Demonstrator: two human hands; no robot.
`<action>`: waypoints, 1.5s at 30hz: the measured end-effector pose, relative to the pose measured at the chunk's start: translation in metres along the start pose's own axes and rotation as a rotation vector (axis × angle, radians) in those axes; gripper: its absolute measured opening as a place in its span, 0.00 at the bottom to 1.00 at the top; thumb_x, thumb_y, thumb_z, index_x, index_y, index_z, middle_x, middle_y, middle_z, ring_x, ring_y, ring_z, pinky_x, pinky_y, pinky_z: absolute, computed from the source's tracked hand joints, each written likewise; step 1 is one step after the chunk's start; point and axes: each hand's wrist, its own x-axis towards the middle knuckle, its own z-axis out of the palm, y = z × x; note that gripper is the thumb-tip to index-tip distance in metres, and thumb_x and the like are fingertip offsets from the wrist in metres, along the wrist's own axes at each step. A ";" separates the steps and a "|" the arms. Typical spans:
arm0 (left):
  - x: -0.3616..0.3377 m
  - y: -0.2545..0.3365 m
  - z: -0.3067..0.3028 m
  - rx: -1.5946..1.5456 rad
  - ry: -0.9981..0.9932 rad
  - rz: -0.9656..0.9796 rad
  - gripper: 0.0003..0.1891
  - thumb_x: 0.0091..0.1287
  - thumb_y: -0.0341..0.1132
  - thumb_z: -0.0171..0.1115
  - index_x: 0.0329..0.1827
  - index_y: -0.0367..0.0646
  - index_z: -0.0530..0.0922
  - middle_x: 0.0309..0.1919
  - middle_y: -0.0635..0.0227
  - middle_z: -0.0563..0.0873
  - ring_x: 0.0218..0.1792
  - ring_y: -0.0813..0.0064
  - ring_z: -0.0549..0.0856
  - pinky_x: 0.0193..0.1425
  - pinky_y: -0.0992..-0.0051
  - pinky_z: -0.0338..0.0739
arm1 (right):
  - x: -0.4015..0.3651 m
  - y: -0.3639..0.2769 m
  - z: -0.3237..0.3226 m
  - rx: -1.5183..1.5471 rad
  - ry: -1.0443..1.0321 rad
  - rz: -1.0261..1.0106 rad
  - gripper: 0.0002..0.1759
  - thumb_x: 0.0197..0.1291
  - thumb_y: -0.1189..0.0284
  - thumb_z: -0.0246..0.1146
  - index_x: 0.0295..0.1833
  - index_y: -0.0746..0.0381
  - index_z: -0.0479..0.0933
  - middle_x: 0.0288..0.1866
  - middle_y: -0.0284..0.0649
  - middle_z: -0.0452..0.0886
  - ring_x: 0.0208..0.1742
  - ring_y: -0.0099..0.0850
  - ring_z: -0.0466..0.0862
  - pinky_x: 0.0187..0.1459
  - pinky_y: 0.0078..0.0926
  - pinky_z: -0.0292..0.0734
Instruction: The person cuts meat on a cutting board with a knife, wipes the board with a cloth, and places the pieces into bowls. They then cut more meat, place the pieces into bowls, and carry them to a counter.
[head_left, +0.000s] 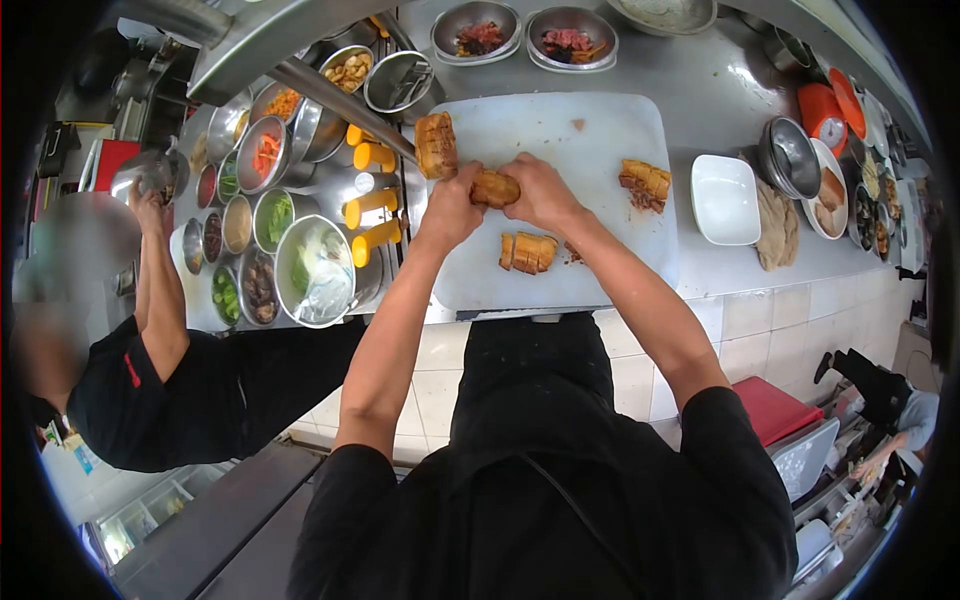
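Metal counter [700, 110], seen from above by my head camera. It carries a white cutting board [480, 285]. On the board I distinguish a sliced browned block [645, 185] at the right, with crumbs beside it, and a second browned block [528, 252], also cut, toward the near edge. Right of the board: a white square dish [725, 200], a crumpled tan cloth [776, 232] and an oval plate [829, 205]. Beyond the board: two metal bowls [447, 42] of red and dark food. Left: yellow-topped containers [374, 157] and numerous metal bowls of ingredients [287, 262], closely grouped.
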 end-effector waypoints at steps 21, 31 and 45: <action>-0.065 0.054 0.006 0.075 -0.296 0.034 0.34 0.49 0.24 0.70 0.64 0.42 0.72 0.57 0.50 0.76 0.48 0.44 0.82 0.53 0.57 0.81 | -0.097 -0.030 0.012 -0.341 -0.099 0.169 0.30 0.45 0.79 0.69 0.57 0.72 0.70 0.51 0.52 0.75 0.42 0.48 0.85 0.41 0.39 0.84; -0.067 0.053 0.007 0.025 -0.332 0.030 0.31 0.46 0.22 0.69 0.58 0.39 0.75 0.56 0.54 0.79 0.53 0.46 0.81 0.57 0.58 0.79 | -0.106 -0.036 0.019 -0.176 0.003 0.145 0.25 0.43 0.83 0.67 0.50 0.71 0.73 0.49 0.53 0.76 0.40 0.50 0.85 0.41 0.42 0.84; -0.015 0.131 0.038 0.013 -0.484 0.246 0.30 0.49 0.21 0.66 0.59 0.39 0.74 0.57 0.55 0.77 0.51 0.47 0.82 0.54 0.59 0.80 | -0.148 -0.004 -0.061 -0.055 0.196 0.371 0.33 0.38 0.80 0.71 0.56 0.68 0.75 0.55 0.53 0.76 0.50 0.56 0.80 0.50 0.43 0.80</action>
